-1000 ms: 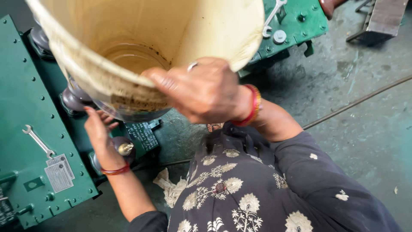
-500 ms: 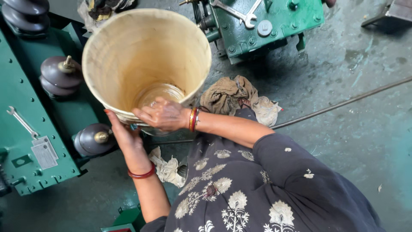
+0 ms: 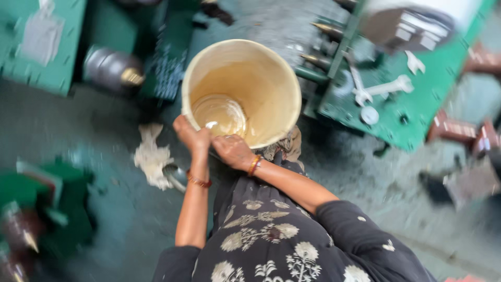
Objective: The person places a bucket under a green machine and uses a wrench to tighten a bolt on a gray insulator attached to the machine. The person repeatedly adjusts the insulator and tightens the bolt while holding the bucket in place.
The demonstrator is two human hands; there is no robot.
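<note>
The bucket (image 3: pixel 241 93) is held above the floor (image 3: pixel 78 130), mouth up and tipped toward the camera, so its interior is open to view; a shallow amber liquid (image 3: pixel 219 112) pools at the bottom. Both hands grip the near rim. The left hand (image 3: pixel 192 137) curls over the rim's left part, fingers wrapped on it. The right hand (image 3: pixel 232 151) closes on the rim just beside it, fingers pressed on the edge. Two hands side by side steady the load and control tilt.

A rag (image 3: pixel 151 156) lies on the floor left of the hands. Spanners (image 3: pixel 386 86) rest on the green housing (image 3: pixel 417 109) to the right, near its left edge.

Against the frame half a second ago, the bucket has dropped lower and farther from the camera. The view has swung, so the green housing now sits at the right. Motion blur is heavier.
</note>
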